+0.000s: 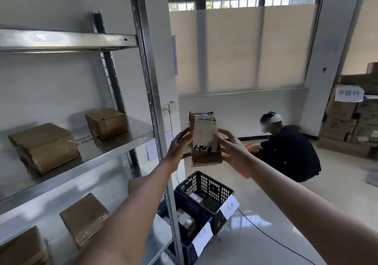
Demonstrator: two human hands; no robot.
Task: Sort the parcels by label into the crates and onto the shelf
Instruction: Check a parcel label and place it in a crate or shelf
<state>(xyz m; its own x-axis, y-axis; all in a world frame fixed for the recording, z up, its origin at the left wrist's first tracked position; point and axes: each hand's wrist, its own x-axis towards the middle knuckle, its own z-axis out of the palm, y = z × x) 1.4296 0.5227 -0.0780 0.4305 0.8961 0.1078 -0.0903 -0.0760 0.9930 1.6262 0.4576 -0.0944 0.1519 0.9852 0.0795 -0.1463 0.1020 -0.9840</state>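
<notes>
Parcels were counted as follows: one held parcel (205, 139) was up in the air between both hands, above the crates and just right of the shelf upright; five further parcels lay on the shelf (114, 142).

Largest to smallest:

1. Shelf, one metal unit at left, three levels visible. The middle level carried two brown boxes, a large flat one (44, 147) and a small one (106, 122), well apart. The lower level carried three; one at the bottom left (22, 248) was cut off by the frame edge and another was mostly hidden behind the left forearm.
2. Crates, two, on the floor beside the shelf foot, touching: a black crate (206, 189) and a blue crate (184, 219), each with a white paper label. Contents were dim; the blue crate's label was not legible.
3. Held parcel, upright, with a white label bearing black handwriting, blurred.
4. Left hand (179, 145) pressed the parcel's left edge, fingers fairly straight. Right hand (233, 148) gripped the right edge, fingers wrapped behind and out of sight.

A second person (290, 152) crouched on the floor behind.
</notes>
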